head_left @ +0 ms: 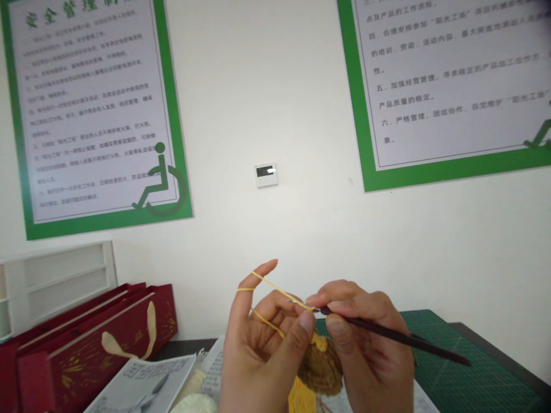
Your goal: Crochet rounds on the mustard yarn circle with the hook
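Nearest, the brown-and-yellow crocheted piece (323, 371) hangs between the two hands, above the desk (185, 348). The left hand's (263, 347) grip pinches its upper edge with thumb and fingers; the right hand's (371, 335) grip is closed pen-fashion around the crochet hook (400, 335), whose dark handle slants out to the right.

Yellow yarn (279, 288) winds about the raised left index finger and runs down to the hook's metal end. If that finger dips, the strand would slacken and could slide off the hook — if it strains too hard, the loop may tighten until the hook cannot pass. Whether the tip has caught the strand fully is too small to tell; a half-caught strand could split. The left thumb hides part of the piece's top, so a stitch might be missed there, and a loosened pinch could let the piece twist. More yellow material (301, 396) shows just beneath, where loose strands might tangle.

Farther off, the green cutting mat (443, 344) lies to the right; a printed sheet (144, 378) and red bags (103, 344) sit to the left. A trailing strand could snag on the bag's ribbon handle (151, 327) — a lesser worry. Well beyond, two green-bordered posters and a white panel (266, 175) on the wall pose no evident risk.
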The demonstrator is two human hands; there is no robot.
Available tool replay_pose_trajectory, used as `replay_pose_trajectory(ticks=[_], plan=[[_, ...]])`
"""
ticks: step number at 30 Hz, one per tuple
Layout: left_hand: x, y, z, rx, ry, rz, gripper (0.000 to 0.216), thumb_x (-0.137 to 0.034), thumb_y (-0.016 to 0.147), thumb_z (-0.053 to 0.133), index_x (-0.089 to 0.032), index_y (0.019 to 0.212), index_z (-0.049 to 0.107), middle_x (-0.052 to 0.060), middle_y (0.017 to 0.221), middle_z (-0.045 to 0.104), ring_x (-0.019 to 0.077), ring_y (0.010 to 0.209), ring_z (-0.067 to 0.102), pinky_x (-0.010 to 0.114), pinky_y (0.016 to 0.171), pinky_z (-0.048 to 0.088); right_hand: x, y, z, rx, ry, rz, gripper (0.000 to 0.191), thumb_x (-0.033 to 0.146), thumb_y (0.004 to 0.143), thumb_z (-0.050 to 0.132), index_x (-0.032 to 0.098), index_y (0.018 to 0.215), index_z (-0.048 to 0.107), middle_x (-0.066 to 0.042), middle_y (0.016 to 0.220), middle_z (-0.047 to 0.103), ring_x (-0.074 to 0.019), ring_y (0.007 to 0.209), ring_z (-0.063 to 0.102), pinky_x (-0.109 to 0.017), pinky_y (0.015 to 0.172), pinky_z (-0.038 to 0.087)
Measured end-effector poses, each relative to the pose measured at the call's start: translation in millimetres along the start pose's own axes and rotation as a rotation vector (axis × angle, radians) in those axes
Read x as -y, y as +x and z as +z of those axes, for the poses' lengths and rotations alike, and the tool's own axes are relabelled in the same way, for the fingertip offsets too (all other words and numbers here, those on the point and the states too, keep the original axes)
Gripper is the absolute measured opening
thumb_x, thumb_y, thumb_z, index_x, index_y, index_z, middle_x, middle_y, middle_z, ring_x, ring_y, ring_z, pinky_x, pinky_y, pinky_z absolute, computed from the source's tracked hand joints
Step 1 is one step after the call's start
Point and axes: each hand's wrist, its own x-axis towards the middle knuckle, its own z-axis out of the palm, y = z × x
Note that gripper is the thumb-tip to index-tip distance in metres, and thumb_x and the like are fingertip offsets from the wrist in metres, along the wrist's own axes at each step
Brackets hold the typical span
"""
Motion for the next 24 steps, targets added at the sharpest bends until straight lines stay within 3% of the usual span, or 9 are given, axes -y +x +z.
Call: replay_pose_trajectory(ticks=[4, 10, 12, 15, 19, 24], plan=[[-1.5, -1.4, 5.7, -0.051, -0.015, 0.052, 0.079, -0.008, 0.073, 0.087, -0.024, 0.141, 0.051, -0.001, 0.07, 0.074, 0.0154, 0.07, 0.066, 0.023, 0.067, 0.053, -1.4, 0.0, 0.1, -0.037, 0.003, -0.016, 0.015, 0.011, 0.096, 0.065, 0.023, 0.103, 0.071, -0.001, 0.091, 0.077, -0.0154, 0.089, 0.075, -0.027, 0.078, 0.064], [-0.7, 0.0, 0.6, 0.041, -0.029, -0.034, 0.081, -0.008, 0.072, 0.089, -0.021, 0.141, 0.049, -0.001, 0.07, 0.076, 0.0139, 0.064, 0.065, 0.023, 0.063, 0.051, -4.5, -6.5, -3.5, -0.077, -0.126, -0.223, 0.029, 0.002, 0.093, 0.065, 0.021, 0.114, 0.072, -0.004, 0.108, 0.079, -0.0184, 0.095, 0.074, -0.033, 0.078, 0.062], [-0.7, 0.7, -1.6, 0.064, -0.047, -0.061, 0.082, -0.009, 0.072, 0.09, -0.02, 0.142, 0.048, 0.0, 0.071, 0.076, 0.0143, 0.063, 0.065, 0.024, 0.063, 0.051, -3.6, -6.5, -2.7, -0.084, -0.09, -0.233, 0.025, 0.005, 0.095, 0.066, 0.021, 0.112, 0.072, -0.005, 0.105, 0.08, -0.018, 0.092, 0.075, -0.032, 0.076, 0.061], [-1.4, 1.3, -3.5, 0.088, -0.093, -0.113, 0.084, -0.011, 0.069, 0.093, -0.02, 0.141, 0.05, 0.0, 0.072, 0.076, 0.0156, 0.067, 0.068, 0.026, 0.065, 0.052, -2.1, -5.3, -1.5, -0.101, 0.12, -0.039, 0.01, 0.017, 0.1, 0.065, 0.024, 0.106, 0.069, -0.002, 0.095, 0.078, -0.0162, 0.088, 0.074, -0.028, 0.071, 0.062], [-2.6, 1.7, -4.2, 0.095, -0.107, -0.149, 0.082, -0.011, 0.066, 0.095, -0.019, 0.138, 0.055, -0.001, 0.071, 0.075, 0.0144, 0.065, 0.067, 0.025, 0.064, 0.05, -2.9, -2.6, -6.6, 0.006, 0.353, 0.272, 0.002, 0.032, 0.105, 0.06, 0.031, 0.105, 0.061, 0.0, 0.093, 0.072, -0.015, 0.084, 0.07, -0.027, 0.07, 0.06], [-4.7, 1.6, -3.2, 0.088, -0.093, -0.139, 0.072, -0.012, 0.067, 0.095, -0.018, 0.13, 0.061, 0.0, 0.07, 0.075, 0.0154, 0.069, 0.067, 0.026, 0.07, 0.051, -2.8, 6.2, -18.9, 0.093, 0.322, 0.305, 0.01, 0.039, 0.106, 0.055, 0.03, 0.102, 0.057, 0.002, 0.088, 0.073, -0.0147, 0.076, 0.066, -0.029, 0.072, 0.057]])
